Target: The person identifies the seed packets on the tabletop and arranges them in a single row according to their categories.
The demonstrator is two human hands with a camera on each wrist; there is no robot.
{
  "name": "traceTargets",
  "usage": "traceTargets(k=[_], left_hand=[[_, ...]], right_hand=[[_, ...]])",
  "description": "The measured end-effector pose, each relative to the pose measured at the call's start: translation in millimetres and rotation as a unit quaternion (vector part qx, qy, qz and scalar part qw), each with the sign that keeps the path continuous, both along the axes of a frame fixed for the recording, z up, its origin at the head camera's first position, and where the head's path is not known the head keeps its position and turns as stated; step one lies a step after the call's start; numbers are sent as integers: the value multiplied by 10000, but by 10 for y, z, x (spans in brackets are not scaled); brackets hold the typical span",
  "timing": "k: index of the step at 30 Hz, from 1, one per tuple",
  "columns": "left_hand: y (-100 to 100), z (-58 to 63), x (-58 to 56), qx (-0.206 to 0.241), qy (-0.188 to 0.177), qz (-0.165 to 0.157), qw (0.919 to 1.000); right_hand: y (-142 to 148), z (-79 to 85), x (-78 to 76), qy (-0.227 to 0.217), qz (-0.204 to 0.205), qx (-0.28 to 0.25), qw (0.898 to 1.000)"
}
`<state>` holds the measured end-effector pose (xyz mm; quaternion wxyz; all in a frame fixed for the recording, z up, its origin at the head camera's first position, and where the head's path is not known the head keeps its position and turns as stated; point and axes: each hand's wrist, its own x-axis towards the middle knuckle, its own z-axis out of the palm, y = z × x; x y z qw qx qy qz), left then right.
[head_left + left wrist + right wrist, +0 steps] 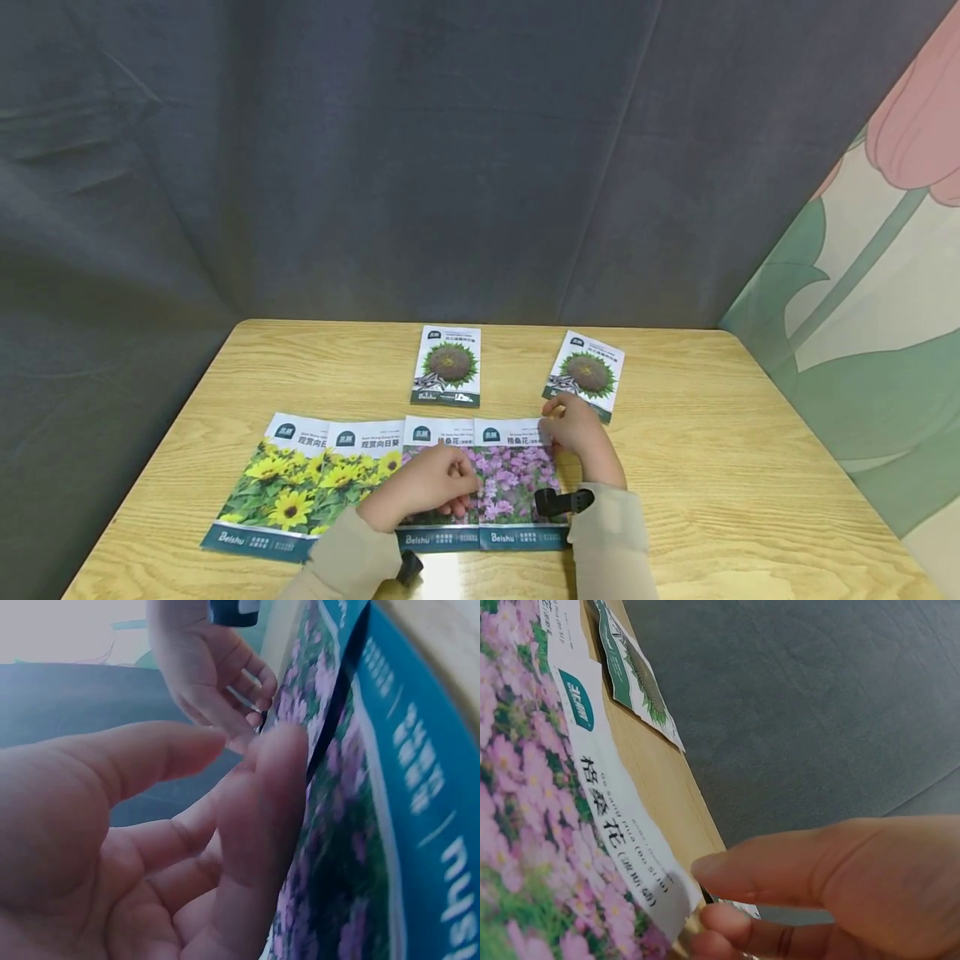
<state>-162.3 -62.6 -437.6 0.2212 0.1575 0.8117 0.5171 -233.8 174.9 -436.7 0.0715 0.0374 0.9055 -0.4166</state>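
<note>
My left hand [433, 483] is over the left pink-flower seed packet [438, 537], its fingers loosely bent. In the left wrist view a gap shows between thumb [176, 754] and forefinger, with nothing held. At the top right corner of the right pink-flower seed packet [517, 483] is my right hand [577, 429]. Its thumb [757, 870] reaches that corner in the right wrist view, with a small gap between thumb and fingertips. The two pink-flower packets lie side by side, face up. Behind the right hand lies a small sunflower-head seed packet [592, 371], tilted.
Two yellow-flower seed packets [258, 492] lie at the left, one overlapping the other. Another small sunflower-head packet [450, 367] lies at the back middle of the wooden table [720, 467]. A dark grey curtain [465, 167] hangs behind; a flower-patterned panel [885, 333] stands at right.
</note>
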Motion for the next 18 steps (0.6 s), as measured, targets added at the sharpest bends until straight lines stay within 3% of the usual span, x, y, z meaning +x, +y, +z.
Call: traceTargets(k=[6,11,18], left_hand=[[-97,-3,-113,4,581,462,9972],[-190,22,-195,-77,1172,1129,9866],[-326,0,-321,215,1181,2107,9701]], right_hand=[[-21,-2,-32,304,-4,-59,9995],[-95,17,-42,675,-143,-367,9969],[-298,14,-43,1151,-74,-803,9901]])
